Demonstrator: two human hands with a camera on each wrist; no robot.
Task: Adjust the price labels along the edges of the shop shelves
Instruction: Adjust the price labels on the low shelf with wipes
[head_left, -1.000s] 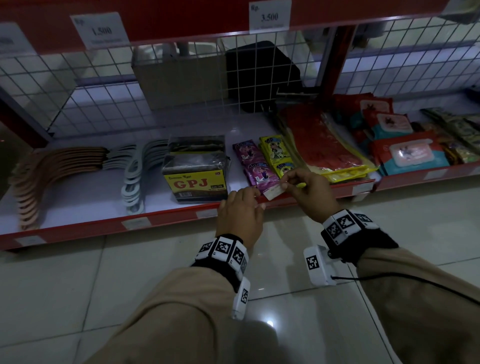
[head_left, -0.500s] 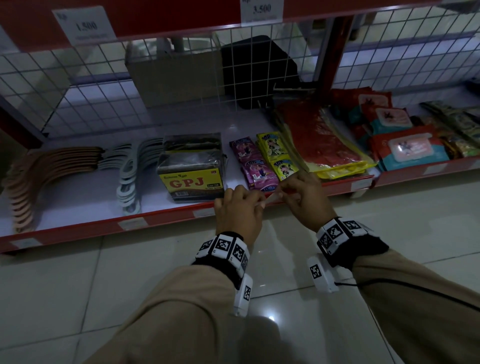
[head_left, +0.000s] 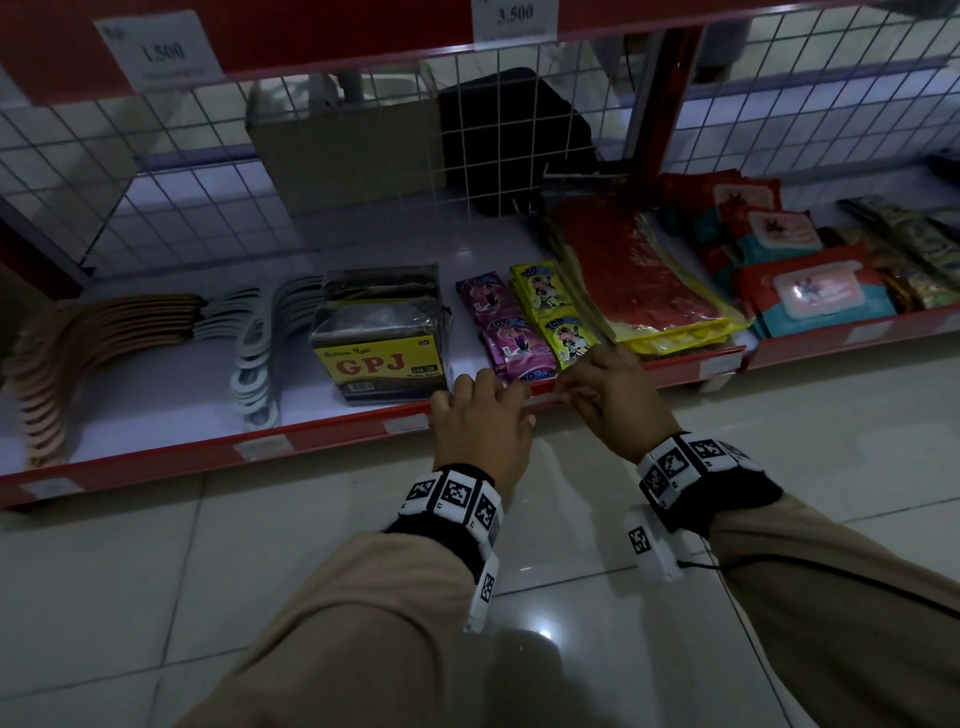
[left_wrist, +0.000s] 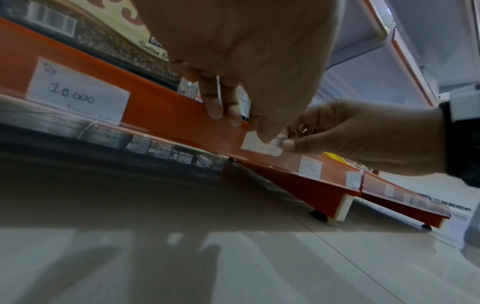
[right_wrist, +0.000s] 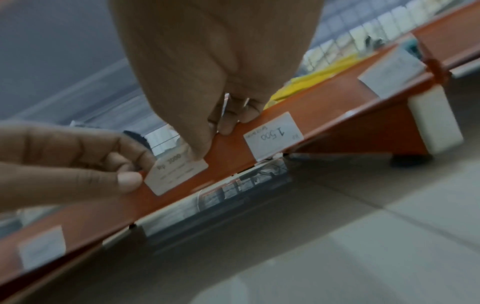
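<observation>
A small white price label (head_left: 545, 399) (left_wrist: 257, 145) (right_wrist: 176, 174) lies against the red front edge (head_left: 322, 436) of the bottom shelf. My left hand (head_left: 485, 410) (right_wrist: 127, 176) pinches its left end between thumb and forefinger. My right hand (head_left: 592, 387) (left_wrist: 285, 142) pinches its right end, with the thumb on the label's face and the fingers (right_wrist: 233, 121) hooked over the top of the edge. In the left wrist view my left fingers (left_wrist: 215, 107) also curl over the edge. The label sits slightly tilted on the strip.
More labels sit on the same edge: "10.000" (left_wrist: 78, 96) to the left, "1 500" (right_wrist: 272, 135) to the right. The shelf holds a GPJ coffee pack (head_left: 379, 358), sachets (head_left: 519, 332), hangers (head_left: 104, 338) and wipes (head_left: 810, 291). Upper-shelf labels (head_left: 514, 18) hang above. Tiled floor (head_left: 208, 571) lies below.
My right hand has brought the label down from above the sachets onto the red edge. My left hand has closed in on its left end.
</observation>
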